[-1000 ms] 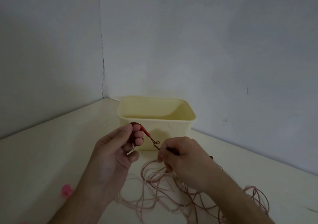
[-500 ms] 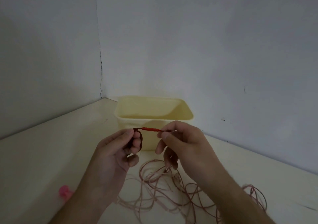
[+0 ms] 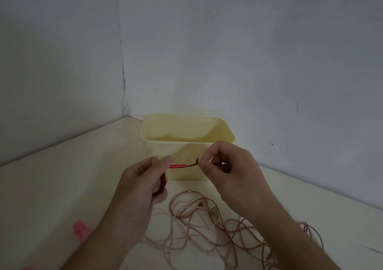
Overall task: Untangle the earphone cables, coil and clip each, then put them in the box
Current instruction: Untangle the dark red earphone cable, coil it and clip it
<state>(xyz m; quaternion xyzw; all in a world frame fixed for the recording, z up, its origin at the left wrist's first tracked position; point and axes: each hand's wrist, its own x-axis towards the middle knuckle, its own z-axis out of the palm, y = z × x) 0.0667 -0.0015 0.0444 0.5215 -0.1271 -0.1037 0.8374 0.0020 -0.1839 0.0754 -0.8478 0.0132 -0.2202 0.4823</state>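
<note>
1. Cream table (image 3: 51,186), grey walls behind.
2. Yellow box (image 3: 187,145) open, at back near the corner.
3. Pink cable tangle (image 3: 207,228) loose on table, in front of box.
4. Left hand (image 3: 141,186) fingers curled, pinching red cable (image 3: 178,166); right hand (image 3: 234,172) pinches its other end, held taut before the box.
5. Pink clip (image 3: 79,228) at left.

Both forearms reach forward, hands raised side by side, close but apart. The left hand (image 3: 143,183) is curled, thumb and forefinger pinching the red cable (image 3: 178,166) end. The right hand (image 3: 230,173) pinches its other end, apparently at a small loop.
</note>
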